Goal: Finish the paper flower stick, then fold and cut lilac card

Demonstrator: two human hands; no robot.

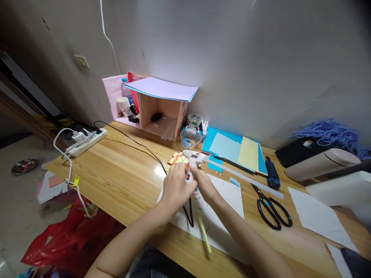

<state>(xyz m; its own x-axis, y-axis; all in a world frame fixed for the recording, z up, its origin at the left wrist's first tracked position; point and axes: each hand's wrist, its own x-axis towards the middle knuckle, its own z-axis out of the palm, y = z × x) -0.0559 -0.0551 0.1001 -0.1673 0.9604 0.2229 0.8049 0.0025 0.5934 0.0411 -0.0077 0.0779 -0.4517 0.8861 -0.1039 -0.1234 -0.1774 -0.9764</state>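
Observation:
Both hands meet over a white sheet of paper (228, 197) on a wooden table (121, 170). My left hand (175, 189) is closed round the grip of a white glue gun (193, 159), which points away toward small orange and yellow paper pieces (176, 158). A long clear glue stick (246, 178) juts out of the gun's back to the right. My right hand (206, 185) is closed against the gun's handle from the right side. The gun's black cord (189, 214) loops under my wrists. A thin pale yellow stick (203, 227) lies below my hands.
Black scissors (272, 210) and a blue utility knife (272, 173) lie to the right. Blue and yellow sheets (234, 148), a small wooden box shelf (162, 112), a tape roll (194, 119) and a clear bowl (189, 138) stand by the wall. A power strip (87, 141) sits at left.

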